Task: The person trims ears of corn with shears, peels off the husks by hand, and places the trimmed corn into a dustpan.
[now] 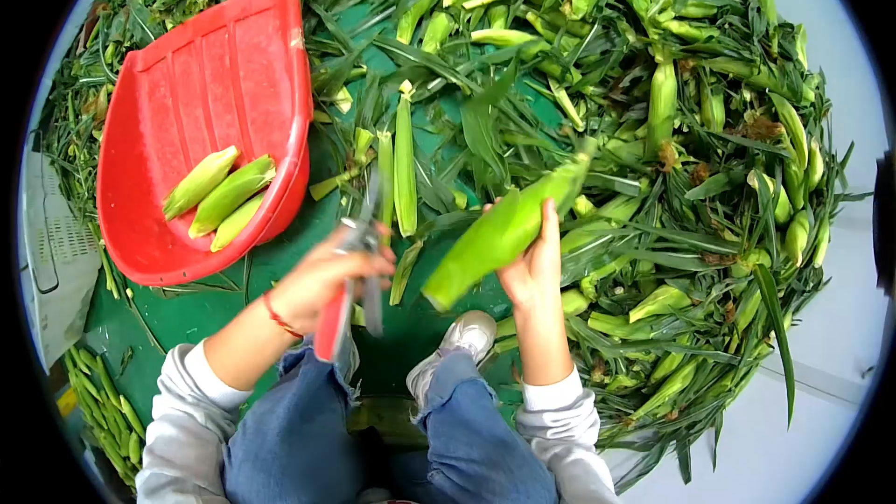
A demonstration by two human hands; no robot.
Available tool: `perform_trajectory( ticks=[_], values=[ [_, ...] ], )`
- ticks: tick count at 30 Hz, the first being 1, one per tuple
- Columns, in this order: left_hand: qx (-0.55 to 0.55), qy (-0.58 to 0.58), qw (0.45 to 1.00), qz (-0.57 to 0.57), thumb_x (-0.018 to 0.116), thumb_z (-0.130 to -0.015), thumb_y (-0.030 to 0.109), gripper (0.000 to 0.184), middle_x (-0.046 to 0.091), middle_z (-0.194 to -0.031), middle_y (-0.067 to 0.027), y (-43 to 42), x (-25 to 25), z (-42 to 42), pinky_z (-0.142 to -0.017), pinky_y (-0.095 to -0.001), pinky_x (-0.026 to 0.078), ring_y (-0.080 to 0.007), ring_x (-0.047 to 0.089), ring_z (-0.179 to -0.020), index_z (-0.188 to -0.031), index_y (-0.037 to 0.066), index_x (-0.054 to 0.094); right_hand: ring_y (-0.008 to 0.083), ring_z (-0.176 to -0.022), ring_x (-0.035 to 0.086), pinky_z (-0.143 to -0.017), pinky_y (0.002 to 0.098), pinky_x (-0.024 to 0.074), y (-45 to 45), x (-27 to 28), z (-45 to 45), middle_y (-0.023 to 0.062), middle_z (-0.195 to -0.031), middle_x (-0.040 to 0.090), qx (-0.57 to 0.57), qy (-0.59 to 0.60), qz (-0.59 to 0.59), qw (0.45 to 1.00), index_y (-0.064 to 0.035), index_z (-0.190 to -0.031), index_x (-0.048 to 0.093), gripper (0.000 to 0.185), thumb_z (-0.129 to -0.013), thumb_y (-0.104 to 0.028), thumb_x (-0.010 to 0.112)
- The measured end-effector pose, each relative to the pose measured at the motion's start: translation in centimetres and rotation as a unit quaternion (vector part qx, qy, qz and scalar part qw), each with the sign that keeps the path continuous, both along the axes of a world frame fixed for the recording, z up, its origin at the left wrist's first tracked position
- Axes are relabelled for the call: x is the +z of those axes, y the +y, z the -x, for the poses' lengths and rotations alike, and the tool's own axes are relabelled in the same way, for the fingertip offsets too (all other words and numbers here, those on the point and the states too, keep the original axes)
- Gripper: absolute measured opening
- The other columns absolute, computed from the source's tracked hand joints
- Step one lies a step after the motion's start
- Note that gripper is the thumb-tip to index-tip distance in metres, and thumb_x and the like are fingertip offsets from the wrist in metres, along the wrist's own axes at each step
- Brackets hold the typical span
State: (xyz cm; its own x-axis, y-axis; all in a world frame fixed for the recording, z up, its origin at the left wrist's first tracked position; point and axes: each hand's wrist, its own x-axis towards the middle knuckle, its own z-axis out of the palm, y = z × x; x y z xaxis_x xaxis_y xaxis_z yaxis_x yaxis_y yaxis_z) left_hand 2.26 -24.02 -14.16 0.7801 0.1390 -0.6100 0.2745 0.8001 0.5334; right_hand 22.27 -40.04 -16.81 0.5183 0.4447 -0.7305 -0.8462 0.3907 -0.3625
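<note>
A green corn ear in its husk (490,241) lies tilted across my right hand (539,266), whose fingers are wrapped round it. My left hand (327,280) is closed on a pair of shears with a red handle (330,325); the metal parts are blurred, and the blade points upward. The shears are left of the ear and apart from it. Beyond my left hand, a red scoop (201,75) holds several trimmed ears (233,194). A narrow green ear (404,163) lies upright in view between the scoop and the held ear.
A large heap of husked corn and leaves (691,252) spreads along the right and the top. At the lower left is a pile of thin green ears (105,411) beside a pale perforated crate (58,233). My shoe (471,336) rests on the green floor (177,317).
</note>
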Motion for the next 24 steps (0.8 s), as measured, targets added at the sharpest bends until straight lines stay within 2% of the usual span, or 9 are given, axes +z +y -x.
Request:
perform_trajectory(
  ticks=[5, 8, 10, 11, 13, 14, 19, 23, 24],
  values=[
    [-0.098, 0.043, 0.988, 0.115, 0.055, -0.076, 0.005, 0.062, 0.053, -0.108, -0.0091, -4.4, -2.1, 0.6, -0.089, -0.0334, 0.042, -0.0213, 0.054, -0.102, -0.134, 0.004, 0.032, 0.0230, -0.109, 0.049, -0.094, 0.0422, 0.0429, -2.2, 0.8, 0.5, 0.0084, -0.122, 0.046, -0.186, -0.269, 0.124, 0.937, -0.0119, -0.133, 0.033, 0.056, -0.086, -0.022, 0.063],
    [-0.133, 0.067, 0.974, 0.172, 0.059, -0.075, 0.007, 0.065, 0.051, -0.106, -0.0067, -5.3, -0.4, 0.3, -0.083, -0.0306, 0.042, -0.0173, 0.054, -0.099, -0.134, 0.007, 0.031, 0.0234, -0.110, 0.048, -0.095, 0.0430, 0.0419, -1.1, 1.5, 1.1, 0.0077, -0.123, 0.045, -0.243, -0.367, 0.149, 0.885, -0.0128, -0.132, 0.034, 0.056, -0.086, -0.026, 0.062],
    [-0.154, 0.031, 0.986, 0.052, 0.061, -0.075, 0.007, 0.064, 0.050, -0.105, -0.0099, -6.0, 0.0, -0.1, -0.084, -0.0317, 0.043, -0.0196, 0.054, -0.099, -0.132, 0.004, 0.032, 0.0234, -0.111, 0.048, -0.095, 0.0428, 0.0418, -1.1, 1.7, 1.6, 0.0074, -0.124, 0.045, -0.224, -0.372, 0.144, 0.889, -0.0129, -0.133, 0.034, 0.055, -0.086, -0.025, 0.060],
    [-0.183, 0.023, 0.966, -0.182, 0.064, -0.074, 0.010, 0.065, 0.049, -0.105, -0.0121, -6.0, 0.4, -0.5, -0.084, -0.0329, 0.043, -0.0229, 0.053, -0.098, -0.130, 0.003, 0.032, 0.0234, -0.111, 0.048, -0.095, 0.0427, 0.0418, -1.2, 1.9, 1.8, 0.0073, -0.124, 0.045, -0.216, -0.376, 0.142, 0.890, -0.0129, -0.133, 0.033, 0.055, -0.086, -0.025, 0.059],
    [-0.137, -0.059, 0.767, -0.624, 0.074, -0.071, 0.020, 0.072, 0.049, -0.104, -0.0179, -5.1, -0.4, -2.0, -0.085, -0.0369, 0.044, -0.0328, 0.053, -0.097, -0.127, -0.001, 0.032, 0.0236, -0.112, 0.047, -0.096, 0.0426, 0.0416, -1.7, 2.2, 2.5, 0.0076, -0.125, 0.044, -0.167, -0.358, 0.123, 0.910, -0.0132, -0.134, 0.033, 0.055, -0.086, -0.023, 0.058],
    [-0.110, -0.097, 0.737, -0.660, 0.078, -0.068, 0.024, 0.074, 0.052, -0.099, -0.0195, -4.4, -1.0, -3.1, -0.083, -0.0392, 0.045, -0.0365, 0.054, -0.094, -0.124, -0.001, 0.035, 0.0237, -0.112, 0.047, -0.096, 0.0425, 0.0416, -1.9, 2.2, 2.9, 0.0077, -0.126, 0.044, -0.143, -0.346, 0.114, 0.920, -0.0133, -0.134, 0.033, 0.055, -0.086, -0.022, 0.058],
    [-0.252, -0.124, 0.900, -0.334, 0.068, -0.071, 0.010, 0.052, 0.047, -0.084, -0.0008, -3.2, -1.2, -5.8, -0.066, -0.0239, 0.041, -0.0081, 0.045, -0.077, -0.116, 0.002, 0.045, 0.0295, -0.102, 0.058, -0.092, 0.0427, 0.0469, -3.8, -0.9, 1.3, 0.0129, -0.111, 0.059, -0.049, -0.215, -0.011, 0.975, -0.0012, -0.122, 0.047, 0.052, -0.083, -0.035, 0.057],
    [-0.152, -0.031, 0.952, -0.263, 0.067, -0.071, 0.008, 0.049, 0.045, -0.083, 0.0030, -2.7, -2.3, -4.4, -0.062, -0.0227, 0.039, -0.0068, 0.042, -0.073, -0.115, 0.005, 0.046, 0.0273, -0.117, 0.049, -0.102, 0.0450, 0.0379, -3.8, 0.4, 0.2, 0.0114, -0.124, 0.054, -0.049, -0.124, -0.260, 0.956, -0.0033, -0.126, 0.046, 0.060, -0.084, -0.045, 0.055],
    [-0.135, 0.020, 0.925, -0.353, 0.067, -0.072, 0.009, 0.048, 0.048, -0.084, 0.0013, -2.0, -2.8, -4.3, -0.063, -0.0236, 0.040, -0.0083, 0.045, -0.072, -0.115, 0.005, 0.046, 0.0266, -0.120, 0.047, -0.103, 0.0464, 0.0359, -4.1, 0.6, 0.0, 0.0104, -0.126, 0.053, -0.038, -0.123, -0.273, 0.953, -0.0034, -0.126, 0.046, 0.061, -0.084, -0.047, 0.056]
  ],
)
